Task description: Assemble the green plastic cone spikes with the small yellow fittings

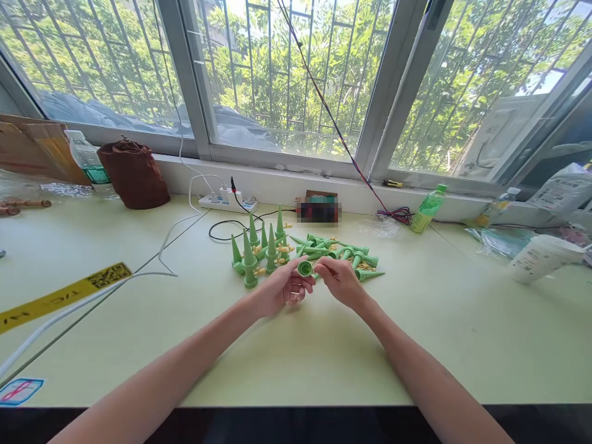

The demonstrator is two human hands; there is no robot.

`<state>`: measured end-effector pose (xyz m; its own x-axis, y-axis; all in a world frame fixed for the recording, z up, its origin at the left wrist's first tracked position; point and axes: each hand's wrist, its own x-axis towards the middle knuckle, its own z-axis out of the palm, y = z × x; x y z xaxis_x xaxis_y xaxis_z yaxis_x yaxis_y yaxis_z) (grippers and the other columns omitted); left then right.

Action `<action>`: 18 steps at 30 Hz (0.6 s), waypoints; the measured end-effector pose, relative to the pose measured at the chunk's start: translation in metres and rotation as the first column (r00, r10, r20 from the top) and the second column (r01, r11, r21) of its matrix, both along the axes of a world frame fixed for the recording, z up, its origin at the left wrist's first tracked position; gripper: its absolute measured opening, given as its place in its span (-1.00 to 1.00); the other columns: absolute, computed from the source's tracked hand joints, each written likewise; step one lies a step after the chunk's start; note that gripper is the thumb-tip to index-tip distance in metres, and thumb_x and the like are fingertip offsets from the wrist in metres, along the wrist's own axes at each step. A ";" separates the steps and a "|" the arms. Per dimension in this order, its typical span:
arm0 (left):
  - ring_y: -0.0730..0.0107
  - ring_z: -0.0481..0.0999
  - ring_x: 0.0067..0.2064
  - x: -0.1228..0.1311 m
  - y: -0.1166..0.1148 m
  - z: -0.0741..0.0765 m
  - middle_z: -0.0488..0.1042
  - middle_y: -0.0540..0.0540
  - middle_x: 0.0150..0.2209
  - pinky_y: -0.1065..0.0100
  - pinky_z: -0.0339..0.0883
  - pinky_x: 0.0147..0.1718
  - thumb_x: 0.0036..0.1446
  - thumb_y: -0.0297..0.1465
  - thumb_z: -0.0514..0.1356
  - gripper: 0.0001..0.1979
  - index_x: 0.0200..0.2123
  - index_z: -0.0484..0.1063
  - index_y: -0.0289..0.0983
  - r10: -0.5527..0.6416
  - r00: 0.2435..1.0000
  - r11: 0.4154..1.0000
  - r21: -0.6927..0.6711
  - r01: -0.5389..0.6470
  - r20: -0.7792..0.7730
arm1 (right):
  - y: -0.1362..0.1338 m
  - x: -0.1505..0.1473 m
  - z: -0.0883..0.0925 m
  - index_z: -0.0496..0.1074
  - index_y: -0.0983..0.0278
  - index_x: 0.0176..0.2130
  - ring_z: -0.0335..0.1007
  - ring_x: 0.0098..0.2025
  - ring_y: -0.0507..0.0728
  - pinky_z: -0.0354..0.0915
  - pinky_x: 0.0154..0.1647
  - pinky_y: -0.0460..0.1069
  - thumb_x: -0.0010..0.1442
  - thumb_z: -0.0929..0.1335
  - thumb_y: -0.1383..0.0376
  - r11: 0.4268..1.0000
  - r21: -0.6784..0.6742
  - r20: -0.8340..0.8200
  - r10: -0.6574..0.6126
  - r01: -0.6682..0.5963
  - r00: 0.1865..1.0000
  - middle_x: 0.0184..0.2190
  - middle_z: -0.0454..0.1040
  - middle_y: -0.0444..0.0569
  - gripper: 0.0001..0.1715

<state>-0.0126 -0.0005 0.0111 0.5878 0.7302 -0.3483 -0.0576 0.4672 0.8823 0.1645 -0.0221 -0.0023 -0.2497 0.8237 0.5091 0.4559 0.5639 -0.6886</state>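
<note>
A green plastic watering spike (304, 268) is held in my left hand (287, 287), its round, hollow end turned up toward me. My right hand (338, 280) is closed in a pinch right beside that end; whatever its fingertips hold is hidden. Just beyond my left hand, several green spikes (250, 262) with yellow side valves stand upright, points up. Behind my right hand, more green spikes (356, 254) lie in a loose pile with small yellow parts among them.
A white power strip (217, 202) and a dark pixelated device (318, 209) sit at the back, joined by black cable. A brown bag (134, 176) stands back left. On the right are a green bottle (428, 209) and a white cup (543, 258). A white cable (169, 237) crosses the left side.
</note>
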 end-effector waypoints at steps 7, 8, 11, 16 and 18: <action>0.56 0.29 -0.59 -0.003 -0.002 -0.006 0.35 0.00 -0.56 0.51 0.10 -0.68 0.09 -0.08 0.22 -0.62 -0.41 0.40 -0.32 -0.018 0.999 0.918 0.396 0.029 -0.033 | 0.002 -0.001 -0.003 0.16 0.28 -0.58 0.01 -0.58 -0.03 -0.03 -0.53 -0.08 0.35 0.16 0.06 0.997 0.008 0.018 -0.081 0.081 0.997 -0.65 0.15 -0.18 -0.45; 0.56 0.28 -0.60 -0.004 -0.002 -0.007 0.32 0.03 -0.60 0.51 0.09 -0.68 0.09 -0.09 0.23 -0.64 -0.41 0.39 -0.31 0.007 0.997 0.872 0.488 0.033 -0.079 | 0.002 -0.002 -0.003 0.16 0.28 -0.59 0.02 -0.58 -0.03 -0.03 -0.53 -0.08 0.35 0.16 0.06 0.996 -0.003 0.022 -0.092 0.092 0.996 -0.66 0.16 -0.17 -0.44; 0.57 0.22 -0.66 -0.003 -0.003 -0.009 0.30 0.08 -0.66 0.50 0.07 -0.68 0.08 -0.09 0.24 -0.65 -0.32 0.39 -0.28 0.107 0.976 0.764 0.643 0.041 -0.188 | 0.003 -0.003 -0.004 0.15 0.28 -0.62 0.03 -0.60 -0.03 -0.05 -0.53 -0.07 0.35 0.15 0.05 0.994 -0.020 0.025 -0.110 0.111 0.994 -0.67 0.16 -0.16 -0.40; 0.55 0.20 -0.71 0.002 -0.005 -0.007 0.28 0.11 -0.70 0.49 0.08 -0.71 0.10 -0.01 0.18 -0.57 -0.21 0.38 -0.26 0.255 0.946 0.738 0.672 -0.056 -0.201 | 0.005 -0.003 -0.005 0.18 0.28 -0.59 0.02 -0.58 -0.02 -0.04 -0.52 -0.07 0.34 0.17 0.05 0.984 0.009 -0.031 -0.178 0.178 0.984 -0.66 0.15 -0.17 -0.43; 0.58 0.18 -0.72 0.003 -0.005 -0.005 0.28 0.09 -0.69 0.49 0.05 -0.72 0.13 0.03 0.12 -0.55 -0.32 0.39 -0.28 0.323 0.926 0.740 0.662 -0.120 -0.193 | 0.006 -0.002 -0.005 0.18 0.27 -0.58 0.03 -0.57 -0.01 -0.02 -0.52 -0.08 0.34 0.17 0.05 0.978 0.015 -0.071 -0.206 0.208 0.976 -0.65 0.15 -0.18 -0.45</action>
